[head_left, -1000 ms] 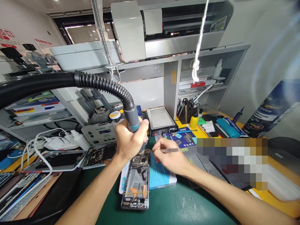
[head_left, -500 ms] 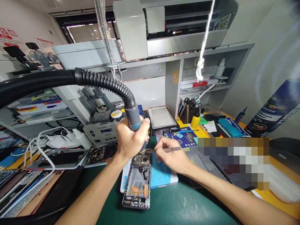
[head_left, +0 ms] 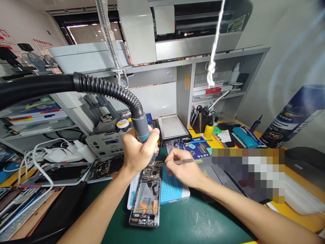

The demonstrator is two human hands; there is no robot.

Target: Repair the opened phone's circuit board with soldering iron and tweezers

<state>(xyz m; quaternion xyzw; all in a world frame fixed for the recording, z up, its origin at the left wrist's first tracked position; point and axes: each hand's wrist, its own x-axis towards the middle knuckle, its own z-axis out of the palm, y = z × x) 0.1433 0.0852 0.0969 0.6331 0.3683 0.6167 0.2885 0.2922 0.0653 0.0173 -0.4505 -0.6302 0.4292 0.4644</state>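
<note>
My left hand (head_left: 137,149) is wrapped round the grey handle of a hot air gun (head_left: 140,126). Its nozzle points down at the upper end of an opened smartphone (head_left: 146,200), where the circuit board shows. Between the thumb and fingers of my right hand (head_left: 181,169) is a pair of tweezers (head_left: 186,161), held almost level. The tips reach the board close to the nozzle; whether they touch a part is too small to tell. The phone's top rests on a blue and white box (head_left: 174,189). Orange flex cables lie inside its frame.
A ribbed black hose (head_left: 106,86) arches in from the left. Behind my hands stand a grey soldering station (head_left: 103,144) and a flat heating plate (head_left: 172,127). Opened devices (head_left: 105,167) lie at left. A yellow bottle (head_left: 208,128) and a large spray can (head_left: 286,118) stand at right.
The whole view has shifted slightly, so things sit a little further left. Both hands keep their hold and stay at the phone's upper end.
</note>
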